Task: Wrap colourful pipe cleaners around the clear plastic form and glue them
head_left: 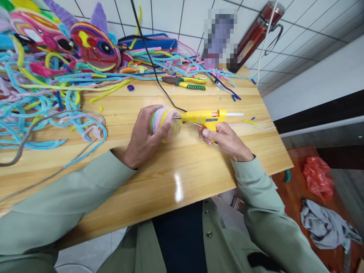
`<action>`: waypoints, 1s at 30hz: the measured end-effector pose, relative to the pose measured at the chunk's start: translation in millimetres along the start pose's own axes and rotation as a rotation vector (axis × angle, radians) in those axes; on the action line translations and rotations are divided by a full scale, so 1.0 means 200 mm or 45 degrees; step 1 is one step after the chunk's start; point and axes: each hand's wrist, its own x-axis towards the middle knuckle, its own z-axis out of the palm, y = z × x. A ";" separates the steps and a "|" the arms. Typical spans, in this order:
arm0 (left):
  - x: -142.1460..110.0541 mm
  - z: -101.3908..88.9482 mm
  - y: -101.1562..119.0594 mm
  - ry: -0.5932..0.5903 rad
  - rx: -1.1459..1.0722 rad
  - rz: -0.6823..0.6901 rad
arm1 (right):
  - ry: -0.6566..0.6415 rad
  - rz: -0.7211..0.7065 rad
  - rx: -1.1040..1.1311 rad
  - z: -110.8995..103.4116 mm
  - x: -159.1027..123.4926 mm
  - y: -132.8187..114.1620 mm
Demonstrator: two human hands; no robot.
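Note:
My left hand (148,136) is wrapped round a roundish piece wound with pastel pipe cleaners (162,116) in pink, yellow and blue. Its right end looks clear, like plastic. In my right hand (223,139) is a yellow hot glue gun (199,116), gripped by its handle, with a white glue stick (235,114) poking out of the back. The gun's metal nozzle (176,117) points left and meets the clear end of the wound piece, though I cannot tell whether it touches. A thin metal stand under the gun reaches forward from near my fingers.
Pliers (186,82) with yellow-green handles lie beyond the glue gun. Loose pipe cleaners (57,102) heap up on the left, below a colourful fish-like craft (95,47). A black cord (150,57) crosses behind. A red thermos (256,38) stands at the back right.

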 end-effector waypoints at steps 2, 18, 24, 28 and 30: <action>0.00 0.00 -0.01 0.011 -0.007 0.003 | -0.006 0.005 0.010 0.00 0.00 0.00; 0.00 0.01 0.00 0.019 -0.019 0.029 | -0.026 -0.037 -0.063 0.00 0.01 0.01; 0.00 0.00 0.00 0.007 -0.008 0.039 | -0.009 0.005 -0.095 -0.01 0.01 0.01; 0.00 0.01 0.00 0.004 0.006 0.040 | -0.023 0.003 -0.101 -0.01 0.00 0.01; 0.00 0.01 0.00 0.009 0.005 0.036 | -0.040 -0.011 -0.098 -0.02 0.00 0.01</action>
